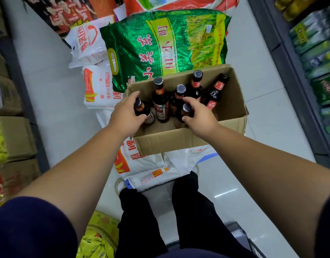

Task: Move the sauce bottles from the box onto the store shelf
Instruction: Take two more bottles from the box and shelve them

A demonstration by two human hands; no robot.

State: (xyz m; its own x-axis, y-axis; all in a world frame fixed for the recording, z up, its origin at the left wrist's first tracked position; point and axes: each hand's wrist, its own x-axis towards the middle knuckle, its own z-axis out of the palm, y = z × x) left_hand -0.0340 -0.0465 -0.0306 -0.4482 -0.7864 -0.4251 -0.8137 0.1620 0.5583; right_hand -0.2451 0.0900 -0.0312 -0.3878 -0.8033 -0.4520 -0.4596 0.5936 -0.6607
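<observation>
While both arms reach down into the cardboard box [179, 140], the left hand [126, 115] is wrapped around the neck of a dark sauce bottle [142, 110] at the box's near-left corner, and the right hand [197, 116] is closed on the neck of a second bottle [185, 110] near the middle. Four more bottles stay in the box: one upright with a red label [160, 103] between the hands, one grey-capped [179, 94] behind the right fingers, one [195, 86] toward the far wall, one [215, 92] tilted to the far-right corner. Right third of the box floor is bare; flaps open, top clear. Box sits on white flour sacks [97, 86], far edge touching a green rice bag [160, 43]. White tile floor [262, 118] lies open on the right, up to the store shelf [318, 58] of green packs, cut off by the frame. Left shelving [15, 138] holds cartons, blurred. Lower bodies of both held bottles are hidden; labels too small to read.
</observation>
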